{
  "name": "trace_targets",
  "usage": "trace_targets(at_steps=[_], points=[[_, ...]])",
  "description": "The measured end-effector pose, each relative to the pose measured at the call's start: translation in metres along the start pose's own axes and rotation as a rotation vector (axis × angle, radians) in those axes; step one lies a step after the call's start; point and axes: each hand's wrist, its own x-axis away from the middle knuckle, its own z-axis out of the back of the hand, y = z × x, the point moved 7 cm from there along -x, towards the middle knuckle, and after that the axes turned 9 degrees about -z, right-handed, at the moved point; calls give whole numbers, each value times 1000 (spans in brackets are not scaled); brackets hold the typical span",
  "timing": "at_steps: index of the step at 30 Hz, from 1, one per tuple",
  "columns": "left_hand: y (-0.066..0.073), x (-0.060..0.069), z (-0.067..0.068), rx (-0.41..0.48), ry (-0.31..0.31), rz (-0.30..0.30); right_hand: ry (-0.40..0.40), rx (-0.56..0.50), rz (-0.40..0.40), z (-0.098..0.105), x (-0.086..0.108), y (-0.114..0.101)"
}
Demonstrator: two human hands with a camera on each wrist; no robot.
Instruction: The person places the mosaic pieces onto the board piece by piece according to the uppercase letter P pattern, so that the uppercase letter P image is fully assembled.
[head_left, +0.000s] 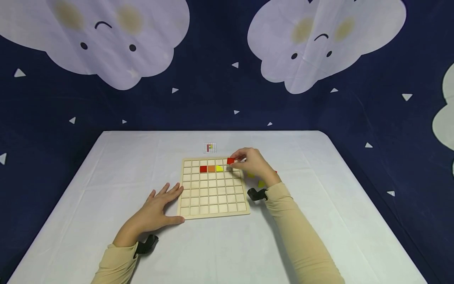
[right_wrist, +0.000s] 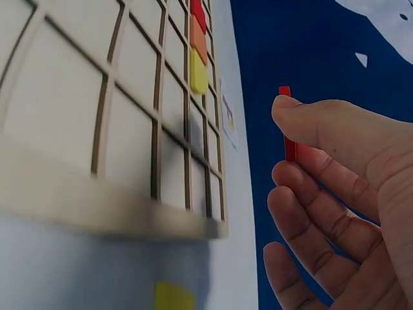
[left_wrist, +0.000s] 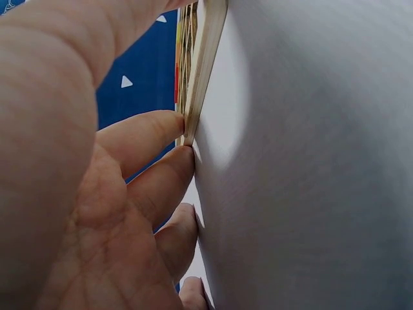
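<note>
A wooden grid board (head_left: 213, 199) lies on the table. In one of its upper rows sit a red tile (head_left: 203, 169), an orange tile (head_left: 211, 169) and a yellow tile (head_left: 219, 168), side by side. My right hand (head_left: 253, 163) pinches another red tile (head_left: 230, 161) between thumb and fingers, raised above the board's upper right part. Seen edge-on in the right wrist view, that held tile (right_wrist: 290, 150) is thin and apart from the board. My left hand (head_left: 154, 211) is spread at the board's left edge, with fingertips touching its side in the left wrist view.
Behind the board lies a small card (head_left: 209, 148) printed with a coloured grid pattern. Loose yellow pieces (head_left: 261, 184) lie right of the board, partly hidden by the right arm. A white cloth covers the table (head_left: 106, 177); a dark blue cloud-print curtain (head_left: 213, 79) hangs behind.
</note>
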Motion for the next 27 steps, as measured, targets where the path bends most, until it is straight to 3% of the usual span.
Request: trace_targets(at_steps=[18,27], points=[[-2,0,-1,-3,-7,6,-80,-2,90,-41,-1,-34],[-1,0,0,-6,-12,8,-115,-3,82,-60,0,-43]])
